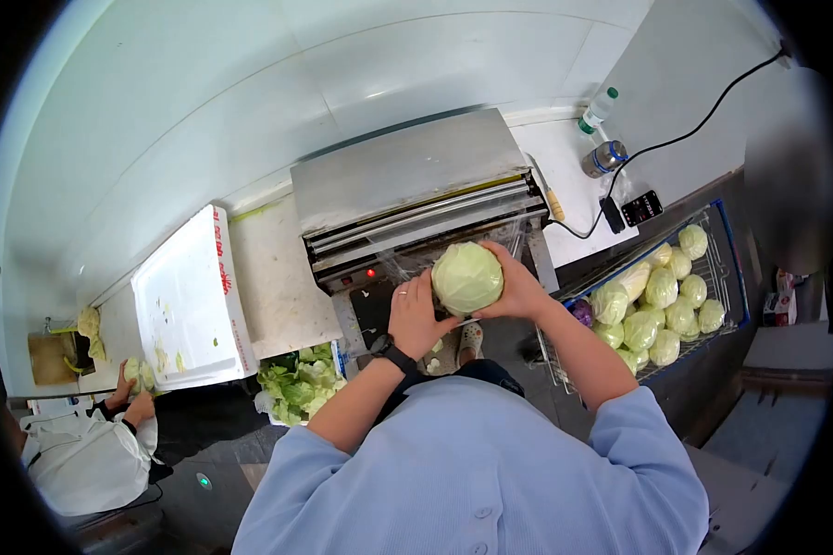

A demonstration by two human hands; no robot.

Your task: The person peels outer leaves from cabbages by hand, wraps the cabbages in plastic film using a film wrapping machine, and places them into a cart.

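A round pale-green cabbage (468, 277) is held between my two hands, in front of a steel wrapping machine (407, 171). My left hand (416, 319) presses on its left side, thumb underneath; a dark band circles that wrist. Around the right side of the cabbage curls my right hand (520, 285). Clear plastic film (407, 252) stretches from the machine's rollers toward the cabbage and seems to lie behind or under it. How far it wraps around cannot be made out. A red light (370, 273) glows on the machine's front.
To the right, a wire cart (733, 277) holds several wrapped cabbages (662, 289). A knife (553, 199), phone (642, 208), jar (604, 159) and bottle (599, 110) lie or stand beyond the machine. Left are a white foam tray (180, 305), leaf scraps (301, 381) and a co-worker (93, 453) handling cabbage.
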